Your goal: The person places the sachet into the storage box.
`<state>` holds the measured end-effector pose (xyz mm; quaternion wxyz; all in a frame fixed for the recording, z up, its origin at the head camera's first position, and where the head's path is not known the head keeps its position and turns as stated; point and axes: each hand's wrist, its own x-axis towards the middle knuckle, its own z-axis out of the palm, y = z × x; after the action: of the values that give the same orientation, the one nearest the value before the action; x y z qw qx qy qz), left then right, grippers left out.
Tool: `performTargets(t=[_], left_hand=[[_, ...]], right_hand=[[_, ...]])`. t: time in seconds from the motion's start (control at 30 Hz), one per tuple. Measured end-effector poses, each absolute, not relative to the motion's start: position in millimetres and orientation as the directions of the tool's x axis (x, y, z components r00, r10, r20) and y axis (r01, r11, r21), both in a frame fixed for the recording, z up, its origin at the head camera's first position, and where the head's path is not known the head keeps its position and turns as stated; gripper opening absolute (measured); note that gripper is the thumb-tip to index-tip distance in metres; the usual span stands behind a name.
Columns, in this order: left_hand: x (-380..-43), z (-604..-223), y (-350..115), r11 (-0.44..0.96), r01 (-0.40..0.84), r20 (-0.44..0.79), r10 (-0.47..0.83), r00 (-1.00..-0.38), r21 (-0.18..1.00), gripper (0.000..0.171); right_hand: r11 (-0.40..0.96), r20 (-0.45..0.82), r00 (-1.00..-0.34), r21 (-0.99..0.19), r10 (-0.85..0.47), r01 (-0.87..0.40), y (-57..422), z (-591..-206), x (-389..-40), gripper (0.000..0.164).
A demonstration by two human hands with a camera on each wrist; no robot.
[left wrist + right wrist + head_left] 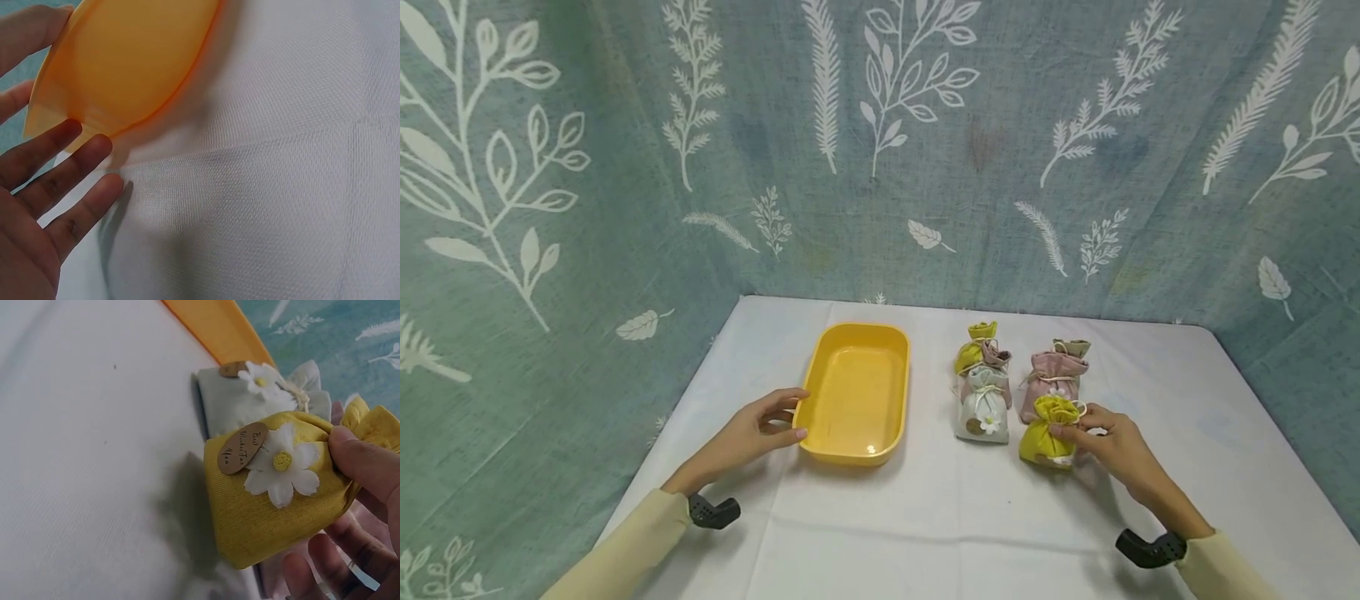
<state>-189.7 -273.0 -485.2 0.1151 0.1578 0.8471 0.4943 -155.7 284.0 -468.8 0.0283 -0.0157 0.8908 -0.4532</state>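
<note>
Left hand (747,435) touches tray (857,396); right hand (1120,450) pinches pouch (1042,443); creased white tablecloth (917,533); leafy drape (760,125)

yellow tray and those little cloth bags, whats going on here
A person's right grip pinches a yellow pouch near its neck, in front of a pink pouch. The left grip touches the left rim of a yellow tray. A pale grey pouch sits between the tray and the yellow pouch, with more pouches behind it.
</note>
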Motion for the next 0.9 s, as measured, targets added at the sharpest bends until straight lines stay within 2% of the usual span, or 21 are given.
performTargets(t=[0.43, 0.77, 0.9], left_hand=[[-191.6, -485.7, -273.1, 0.450, 0.129, -0.063, 0.388, -0.919, 0.884, 0.070], [-190.4, -486.4, -273.5, 0.439, 0.123, -0.068, 0.394, -0.917, 0.890, 0.069], [-189.4, -487.4, -274.1, 0.430, 0.128, -0.062, 0.401, -0.914, 0.894, 0.067]], right_hand=[[0.553, -0.047, -0.995, -0.833, -0.089, -0.011, 269.8, -440.5, -165.9, 0.034], [0.507, -0.029, -0.991, -0.861, -0.129, -0.041, 257.7, -423.7, -173.1, 0.047], [0.493, 0.000, -0.989, -0.867, -0.145, -0.072, 248.9, -420.3, -178.4, 0.040]])
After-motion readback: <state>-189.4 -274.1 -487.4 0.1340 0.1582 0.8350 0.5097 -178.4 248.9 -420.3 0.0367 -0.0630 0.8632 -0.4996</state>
